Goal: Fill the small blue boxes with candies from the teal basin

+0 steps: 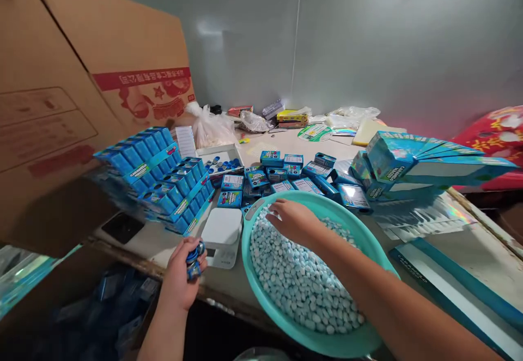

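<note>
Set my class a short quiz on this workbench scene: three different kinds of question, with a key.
1. What lies loose in the teal plastic basin?
A. pale blue tablets
B. folded cartons
C. steel screws

2. True or false: the white digital scale stands outside the basin.

3. Which hand holds the small blue items: the left hand or the right hand?

Key:
1. A
2. True
3. The left hand
</note>
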The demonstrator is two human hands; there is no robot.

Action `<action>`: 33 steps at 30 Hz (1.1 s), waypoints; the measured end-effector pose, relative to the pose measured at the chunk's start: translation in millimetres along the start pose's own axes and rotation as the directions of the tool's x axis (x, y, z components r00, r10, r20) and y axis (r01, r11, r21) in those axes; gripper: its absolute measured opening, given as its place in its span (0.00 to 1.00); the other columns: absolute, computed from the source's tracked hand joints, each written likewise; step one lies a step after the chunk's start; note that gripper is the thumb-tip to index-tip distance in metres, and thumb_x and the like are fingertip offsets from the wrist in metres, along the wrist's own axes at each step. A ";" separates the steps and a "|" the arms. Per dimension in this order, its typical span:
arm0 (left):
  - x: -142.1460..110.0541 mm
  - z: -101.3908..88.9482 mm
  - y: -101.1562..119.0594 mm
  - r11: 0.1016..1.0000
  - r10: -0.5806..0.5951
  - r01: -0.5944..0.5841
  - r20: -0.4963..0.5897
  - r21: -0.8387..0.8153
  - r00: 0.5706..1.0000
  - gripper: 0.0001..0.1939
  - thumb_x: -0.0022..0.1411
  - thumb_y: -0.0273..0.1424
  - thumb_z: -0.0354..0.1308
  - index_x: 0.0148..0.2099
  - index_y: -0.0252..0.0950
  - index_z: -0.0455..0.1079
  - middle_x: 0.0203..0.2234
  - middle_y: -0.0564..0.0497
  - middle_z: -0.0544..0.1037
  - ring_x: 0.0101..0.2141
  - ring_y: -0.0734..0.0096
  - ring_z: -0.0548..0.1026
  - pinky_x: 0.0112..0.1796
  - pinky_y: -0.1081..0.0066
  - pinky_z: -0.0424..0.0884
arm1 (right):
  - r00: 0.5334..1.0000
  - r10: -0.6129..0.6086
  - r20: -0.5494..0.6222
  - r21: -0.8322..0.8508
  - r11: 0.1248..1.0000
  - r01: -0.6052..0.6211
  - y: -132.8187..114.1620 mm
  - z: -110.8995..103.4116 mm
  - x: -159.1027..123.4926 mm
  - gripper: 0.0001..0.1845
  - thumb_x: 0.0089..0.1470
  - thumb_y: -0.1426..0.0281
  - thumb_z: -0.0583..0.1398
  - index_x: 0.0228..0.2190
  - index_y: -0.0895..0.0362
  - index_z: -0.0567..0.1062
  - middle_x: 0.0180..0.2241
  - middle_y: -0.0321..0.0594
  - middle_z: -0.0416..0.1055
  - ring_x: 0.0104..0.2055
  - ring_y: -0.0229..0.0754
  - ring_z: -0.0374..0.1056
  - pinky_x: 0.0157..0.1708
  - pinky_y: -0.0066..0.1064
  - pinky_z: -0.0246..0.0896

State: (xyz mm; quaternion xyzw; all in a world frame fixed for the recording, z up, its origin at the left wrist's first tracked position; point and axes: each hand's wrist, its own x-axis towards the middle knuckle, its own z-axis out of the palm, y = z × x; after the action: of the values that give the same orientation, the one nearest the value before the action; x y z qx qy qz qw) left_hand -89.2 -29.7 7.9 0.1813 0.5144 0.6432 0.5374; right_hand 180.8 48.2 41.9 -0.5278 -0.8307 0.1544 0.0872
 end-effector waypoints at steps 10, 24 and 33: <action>-17.7 15.2 -9.0 0.966 -0.225 0.182 0.249 0.184 0.942 0.21 0.44 0.34 0.70 0.34 0.38 0.61 0.24 0.61 0.66 0.21 0.83 0.64 0.22 0.80 0.58 | 0.857 -0.504 -0.106 0.059 0.857 0.512 -65.2 27.1 -22.5 0.37 0.66 0.55 0.57 0.67 0.61 0.57 0.57 0.56 0.71 0.56 0.56 0.69 0.52 0.46 0.64; 1.0 37.4 -14.9 0.955 -0.263 0.173 0.423 0.239 0.867 0.16 0.46 0.34 0.67 0.32 0.37 0.63 0.21 0.59 0.67 0.21 0.82 0.62 0.23 0.80 0.57 | 0.722 -0.583 -0.371 -0.046 0.789 0.613 -43.9 41.1 -4.1 0.12 0.67 0.68 0.58 0.48 0.55 0.77 0.36 0.42 0.78 0.38 0.42 0.72 0.41 0.36 0.63; 56.4 15.5 -22.5 0.628 0.120 -0.372 0.387 0.683 0.914 0.11 0.54 0.40 0.59 0.30 0.37 0.67 0.20 0.54 0.70 0.24 0.71 0.69 0.26 0.72 0.65 | 0.725 -0.556 -0.407 0.014 0.790 0.613 -43.7 40.4 -1.6 0.11 0.63 0.78 0.56 0.42 0.55 0.76 0.34 0.41 0.77 0.37 0.43 0.70 0.37 0.34 0.62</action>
State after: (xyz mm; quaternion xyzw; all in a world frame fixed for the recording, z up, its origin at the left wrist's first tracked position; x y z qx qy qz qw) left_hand -85.8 24.6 -23.1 0.5511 0.6121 0.4082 0.3938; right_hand 131.9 22.9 19.3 -0.2499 -0.9072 0.0742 0.3301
